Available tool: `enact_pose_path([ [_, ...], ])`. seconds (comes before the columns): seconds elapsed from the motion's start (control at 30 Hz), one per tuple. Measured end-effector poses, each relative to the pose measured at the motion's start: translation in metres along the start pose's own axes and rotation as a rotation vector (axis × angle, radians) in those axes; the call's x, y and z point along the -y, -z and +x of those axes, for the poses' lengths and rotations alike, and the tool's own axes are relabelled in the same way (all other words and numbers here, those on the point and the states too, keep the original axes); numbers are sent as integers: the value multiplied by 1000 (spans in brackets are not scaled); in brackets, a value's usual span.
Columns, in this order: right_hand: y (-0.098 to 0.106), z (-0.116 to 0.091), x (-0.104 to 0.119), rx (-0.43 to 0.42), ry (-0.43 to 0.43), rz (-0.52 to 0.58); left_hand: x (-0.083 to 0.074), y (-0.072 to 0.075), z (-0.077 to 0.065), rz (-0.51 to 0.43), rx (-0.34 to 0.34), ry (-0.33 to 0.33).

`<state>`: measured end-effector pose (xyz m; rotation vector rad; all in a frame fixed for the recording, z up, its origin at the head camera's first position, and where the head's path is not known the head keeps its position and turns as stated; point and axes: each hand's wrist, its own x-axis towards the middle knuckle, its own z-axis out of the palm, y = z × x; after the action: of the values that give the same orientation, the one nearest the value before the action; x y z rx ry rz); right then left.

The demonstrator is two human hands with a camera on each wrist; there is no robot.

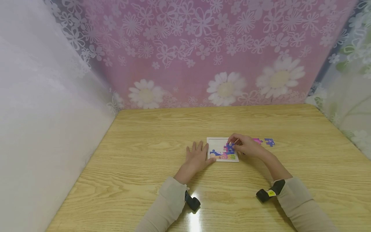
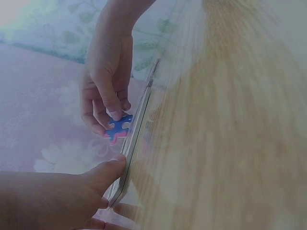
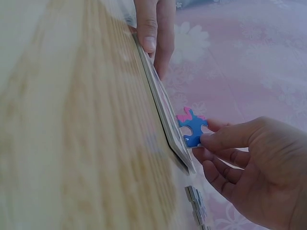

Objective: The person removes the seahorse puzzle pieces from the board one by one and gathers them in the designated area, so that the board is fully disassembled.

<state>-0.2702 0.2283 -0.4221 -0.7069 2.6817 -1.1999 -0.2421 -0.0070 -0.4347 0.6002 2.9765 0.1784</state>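
Note:
A white-framed jigsaw puzzle board (image 1: 214, 139) lies on the table, its near row filled with colourful pieces (image 1: 223, 156). Between thumb and fingers, my right hand (image 1: 246, 146) pinches a blue and pink puzzle piece (image 3: 192, 129) over the board's right side. In the right wrist view that piece stands tilted up, close over the frame. My left hand (image 1: 197, 158) rests at the board's left edge with fingers spread. Its thumb lies on the frame's near left corner, as the left wrist view (image 2: 112, 167) also shows beside the board.
Loose puzzle pieces lie right of the board: a pink one (image 1: 257, 140) partly behind my right hand and a purple one (image 1: 269, 142) farther right. The wooden table (image 1: 145, 154) meets a pink flowered cloth (image 1: 179, 80) at the back. A pale wall (image 1: 52, 112) stands at left.

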Motion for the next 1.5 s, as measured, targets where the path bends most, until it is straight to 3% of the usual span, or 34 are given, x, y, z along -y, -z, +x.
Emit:
enact_pose_path([
  [0.5,10,-5,8,-10,8,-36,0,1,-1,-24,11,1],
  [0.93,30,-21,-1,-39,-4,-12,0,1,-3,-5,-7,-10],
  [1.3,47,-39,-8,-95,45,-139,0,-2,-3,-19,-13,-12],
  [1.5,57,-50,-15,-115,18,-161,0,1,-4,-17,-17,-19],
])
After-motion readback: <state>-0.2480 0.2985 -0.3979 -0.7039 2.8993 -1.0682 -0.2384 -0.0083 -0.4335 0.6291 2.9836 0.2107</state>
